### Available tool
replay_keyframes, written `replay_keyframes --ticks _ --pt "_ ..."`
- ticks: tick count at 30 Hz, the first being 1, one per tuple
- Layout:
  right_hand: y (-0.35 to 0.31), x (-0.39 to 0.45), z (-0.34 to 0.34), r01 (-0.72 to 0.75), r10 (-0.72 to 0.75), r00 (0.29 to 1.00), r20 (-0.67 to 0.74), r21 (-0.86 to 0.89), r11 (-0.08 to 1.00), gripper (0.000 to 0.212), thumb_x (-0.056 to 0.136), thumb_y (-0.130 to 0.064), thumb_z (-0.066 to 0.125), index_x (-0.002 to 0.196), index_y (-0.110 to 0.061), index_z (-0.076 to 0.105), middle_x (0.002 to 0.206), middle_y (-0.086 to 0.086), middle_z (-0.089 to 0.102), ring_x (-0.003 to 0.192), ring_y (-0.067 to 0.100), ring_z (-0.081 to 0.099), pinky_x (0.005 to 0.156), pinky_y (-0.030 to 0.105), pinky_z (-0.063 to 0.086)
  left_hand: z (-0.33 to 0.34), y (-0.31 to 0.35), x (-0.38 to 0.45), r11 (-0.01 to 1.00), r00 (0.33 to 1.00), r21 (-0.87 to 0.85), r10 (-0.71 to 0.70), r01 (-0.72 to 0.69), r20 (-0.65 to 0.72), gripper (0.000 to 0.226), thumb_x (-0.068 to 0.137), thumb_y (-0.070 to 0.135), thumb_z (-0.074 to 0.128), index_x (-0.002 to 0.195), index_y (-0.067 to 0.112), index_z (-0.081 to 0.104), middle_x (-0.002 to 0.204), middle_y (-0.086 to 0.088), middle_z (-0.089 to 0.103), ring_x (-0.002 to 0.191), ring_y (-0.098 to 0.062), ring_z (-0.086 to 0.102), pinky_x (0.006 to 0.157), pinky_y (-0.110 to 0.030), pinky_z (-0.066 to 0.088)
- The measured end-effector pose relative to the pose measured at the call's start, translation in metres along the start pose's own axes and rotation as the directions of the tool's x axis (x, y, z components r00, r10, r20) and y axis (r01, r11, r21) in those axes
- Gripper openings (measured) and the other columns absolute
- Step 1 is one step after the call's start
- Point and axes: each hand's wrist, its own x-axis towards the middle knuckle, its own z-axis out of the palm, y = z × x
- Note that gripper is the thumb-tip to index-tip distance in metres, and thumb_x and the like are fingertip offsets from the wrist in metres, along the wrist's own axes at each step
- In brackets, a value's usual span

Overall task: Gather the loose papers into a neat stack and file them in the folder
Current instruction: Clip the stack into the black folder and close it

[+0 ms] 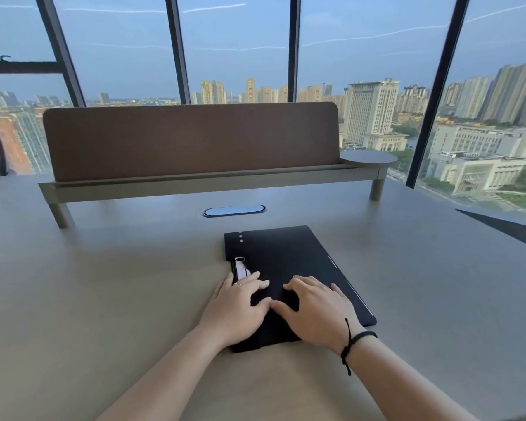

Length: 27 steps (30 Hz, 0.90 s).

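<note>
Black folder [292,268] lay closed, long axis running away from both hands; left hand [239,308] and right hand [315,311] pressed flat on it, fingers relaxed, thumbs nearly touching. Papers hidden.

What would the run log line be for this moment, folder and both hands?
folder: closed, flat on desk | left hand: resting on cover | right hand: resting on cover | loose papers: none visible

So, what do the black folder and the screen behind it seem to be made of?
Folder: probably matte plastic or coated board; its black cover is flat, stiff-looking and shows almost no glare. Screen: looks like brown felt or fabric-covered board; its surface is dull and even with rounded corners. The picture cannot confirm either.
</note>
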Motion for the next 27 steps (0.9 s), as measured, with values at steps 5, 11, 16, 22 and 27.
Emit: replay_keyframes --ticks 5,11,16,22,27 --pt "0.079 0.020 -0.028 -0.154 0.152 0.987 -0.057 -0.030 0.988 0.040 0.098 -0.059 0.039 0.121 -0.029 0.053 0.133 -0.014 0.059 0.128 0.012 0.051 0.111 0.047 0.033 0.042 0.058 0.052 0.996 0.997 -0.061 0.069 -0.067 0.027 0.048 0.084 0.062 0.053 0.130 0.049 0.055 0.152 0.031 0.038 0.152 -0.015 0.016 0.122 -0.039 0.017" --pt "0.182 0.053 -0.060 -0.298 0.297 0.952 -0.076 0.000 0.955 0.055 0.096 -0.064 0.036 0.143 -0.036 0.045 0.157 -0.014 0.042 0.147 0.010 0.034 0.120 0.056 0.021 0.090 0.144 0.115 0.985 0.982 -0.002 0.173 -0.173 0.081 0.058 0.084 0.068 0.045 0.138 0.048 0.049 0.156 0.027 0.034 0.152 -0.018 0.015 0.122 -0.039 0.015" --pt "0.252 0.082 -0.076 -0.378 0.376 0.912 -0.162 0.019 0.926 0.056 0.093 -0.070 0.034 0.137 -0.040 0.051 0.155 -0.013 0.045 0.147 0.011 0.033 0.121 0.060 0.016 0.127 0.201 0.169 0.974 0.969 0.040 0.217 -0.223 0.116 0.057 0.085 0.067 0.041 0.139 0.051 0.045 0.159 0.023 0.031 0.152 -0.021 0.015 0.123 -0.042 0.009" --pt "0.313 0.121 -0.087 -0.417 0.408 0.885 -0.224 0.007 0.909 0.057 0.092 -0.072 0.035 0.133 -0.039 0.055 0.152 -0.010 0.051 0.144 0.014 0.039 0.120 0.061 0.019 0.157 0.239 0.227 0.965 0.961 0.046 0.250 -0.257 0.115 0.051 0.086 0.063 0.042 0.135 0.052 0.048 0.158 0.020 0.035 0.150 -0.019 0.021 0.123 -0.043 0.011" --pt "0.340 0.144 -0.090 -0.409 0.400 0.882 -0.250 0.015 0.912 0.054 0.090 -0.072 0.037 0.127 -0.038 0.060 0.149 -0.008 0.054 0.141 0.016 0.044 0.119 0.060 0.019 0.173 0.250 0.258 0.965 0.963 0.031 0.259 -0.262 0.074 0.049 0.085 0.062 0.044 0.132 0.054 0.050 0.157 0.019 0.037 0.149 -0.021 0.024 0.122 -0.043 0.017"
